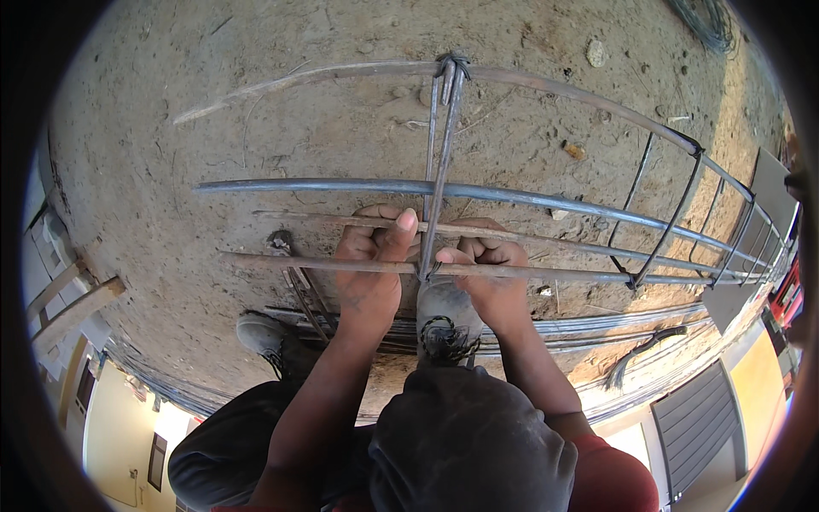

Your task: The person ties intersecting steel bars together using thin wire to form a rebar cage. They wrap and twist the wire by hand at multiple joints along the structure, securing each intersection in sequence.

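A rebar cage of long steel bars (529, 199) and bent square stirrups (631, 200) stretches across in front of me and off to the right. Between my hands stands one stirrup (444, 145), tied to the far bar with dark wire (452, 61). My left hand (368, 269) is closed around the two near bars, left of this stirrup, thumb up. At its right side my right hand (493, 277) has curled fingers, with thumb and forefinger pinched at a short dark tie wire (433, 270) by the nearest bar. The fingertips behind the bars are partly hidden.
A two-legged rusty metal piece with a dark head (294, 273) is left of my left hand. More bars (563, 328) lie by my shoes (444, 307). A black wire bundle (644, 354) rests on them at right. Coiled wire (706, 26) lies far right; boards (81, 311) stand left.
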The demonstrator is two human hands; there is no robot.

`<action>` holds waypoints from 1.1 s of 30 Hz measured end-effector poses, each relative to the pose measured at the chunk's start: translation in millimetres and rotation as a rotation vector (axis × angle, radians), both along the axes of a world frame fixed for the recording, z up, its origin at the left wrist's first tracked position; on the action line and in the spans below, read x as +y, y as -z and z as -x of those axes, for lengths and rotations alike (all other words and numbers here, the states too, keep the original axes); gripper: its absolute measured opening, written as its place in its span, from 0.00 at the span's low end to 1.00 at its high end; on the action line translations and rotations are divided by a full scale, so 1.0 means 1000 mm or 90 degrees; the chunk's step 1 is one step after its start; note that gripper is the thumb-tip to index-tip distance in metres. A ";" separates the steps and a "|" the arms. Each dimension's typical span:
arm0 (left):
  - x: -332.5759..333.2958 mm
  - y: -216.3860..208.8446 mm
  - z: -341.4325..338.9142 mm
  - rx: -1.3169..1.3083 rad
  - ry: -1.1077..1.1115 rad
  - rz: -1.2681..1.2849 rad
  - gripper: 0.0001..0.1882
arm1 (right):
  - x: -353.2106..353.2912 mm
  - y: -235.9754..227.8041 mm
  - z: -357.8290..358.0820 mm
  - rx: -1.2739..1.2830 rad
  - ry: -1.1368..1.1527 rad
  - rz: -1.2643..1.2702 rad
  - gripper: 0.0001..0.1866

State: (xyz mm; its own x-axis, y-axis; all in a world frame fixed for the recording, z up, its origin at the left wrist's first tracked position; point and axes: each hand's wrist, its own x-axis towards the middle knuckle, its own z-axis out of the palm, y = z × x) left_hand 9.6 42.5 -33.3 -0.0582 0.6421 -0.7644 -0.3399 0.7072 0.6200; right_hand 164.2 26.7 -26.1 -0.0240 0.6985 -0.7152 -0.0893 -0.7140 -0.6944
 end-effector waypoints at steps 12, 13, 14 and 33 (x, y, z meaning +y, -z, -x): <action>-0.003 0.001 -0.004 0.092 0.042 0.042 0.16 | -0.008 -0.020 0.010 0.043 0.087 0.072 0.12; -0.003 0.003 -0.003 0.095 0.049 0.059 0.16 | -0.008 -0.018 0.009 0.031 0.077 0.075 0.12; -0.004 0.005 -0.003 0.077 0.048 0.036 0.17 | -0.009 -0.015 0.007 0.020 0.068 0.077 0.12; 0.002 -0.011 -0.004 0.104 0.013 -0.017 0.17 | -0.001 0.004 -0.019 -0.069 -0.064 -0.027 0.07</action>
State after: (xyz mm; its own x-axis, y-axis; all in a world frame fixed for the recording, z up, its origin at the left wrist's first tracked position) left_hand 14.0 44.7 -22.8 -0.1671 0.6646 -0.7283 -0.2196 0.6950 0.6847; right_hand 182.7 25.6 -30.2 -0.0200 0.7257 -0.6877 0.0581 -0.6858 -0.7254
